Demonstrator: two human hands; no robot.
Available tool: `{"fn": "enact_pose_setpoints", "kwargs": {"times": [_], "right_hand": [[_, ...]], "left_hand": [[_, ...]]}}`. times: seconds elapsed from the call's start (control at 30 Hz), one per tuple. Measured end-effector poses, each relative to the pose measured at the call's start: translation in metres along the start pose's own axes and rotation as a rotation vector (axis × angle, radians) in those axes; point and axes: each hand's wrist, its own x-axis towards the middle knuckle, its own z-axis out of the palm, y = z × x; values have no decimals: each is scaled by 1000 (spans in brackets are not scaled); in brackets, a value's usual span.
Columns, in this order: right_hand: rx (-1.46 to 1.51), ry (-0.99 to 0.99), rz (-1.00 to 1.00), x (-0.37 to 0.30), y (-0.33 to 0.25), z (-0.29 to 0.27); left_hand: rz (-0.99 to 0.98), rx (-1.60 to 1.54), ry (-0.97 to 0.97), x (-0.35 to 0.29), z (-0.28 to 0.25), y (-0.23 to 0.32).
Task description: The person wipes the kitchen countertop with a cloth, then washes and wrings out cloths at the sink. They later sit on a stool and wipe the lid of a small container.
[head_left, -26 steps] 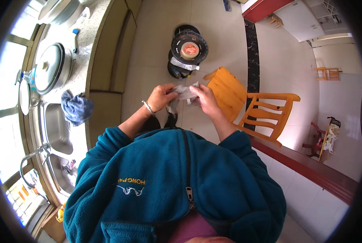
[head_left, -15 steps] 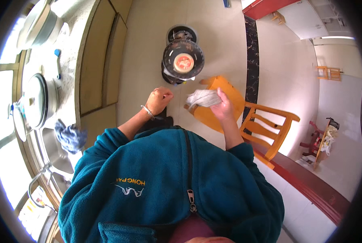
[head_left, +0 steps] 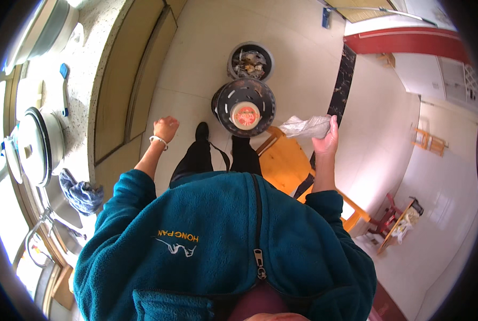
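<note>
A crumpled, whitish see-through plastic bag [head_left: 305, 127] is gripped in my right hand [head_left: 327, 138], held out above the yellow wooden chair [head_left: 284, 160]. My left hand [head_left: 166, 128] hangs at the left, away from everything, with a pale bracelet on the wrist. Its fingers are loosely bent and apart, and nothing shows in them. Between the hands and farther off stands a dark slotted basket [head_left: 266, 101] with a round white tub [head_left: 246, 115] with a red printed top in it. Just behind it, a round bin [head_left: 271, 63] holds rubbish.
Along the left runs a speckled counter [head_left: 84, 69] with a lidded white pot [head_left: 34, 147], a blue-handled brush [head_left: 64, 88] and a blue-grey cloth [head_left: 82, 191] by the sink. Below it are cabinet doors [head_left: 126, 80]. My feet stand near the basket; a black floor strip [head_left: 341, 80] lies right.
My left hand has moved left, away from the bag. The right hand has carried the bag to the right. My view has shifted, bringing more of the rubbish bin and my legs into sight.
</note>
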Motion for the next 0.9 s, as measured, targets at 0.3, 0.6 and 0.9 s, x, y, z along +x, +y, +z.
{"fn": "enact_pose_setpoints", "kwargs": {"times": [0.3,0.6,0.9], "right_hand": [[-1049,-255,96,206,44,-5],[-1154,-795,352,312,162,-5],[-1342,-1267,479,320,181,9]], "left_hand": [[-449,-616,57,-42,105,40],[-496,-1175,210,-38,175,162],[-349,-1362,277,-27,214,129]]}}
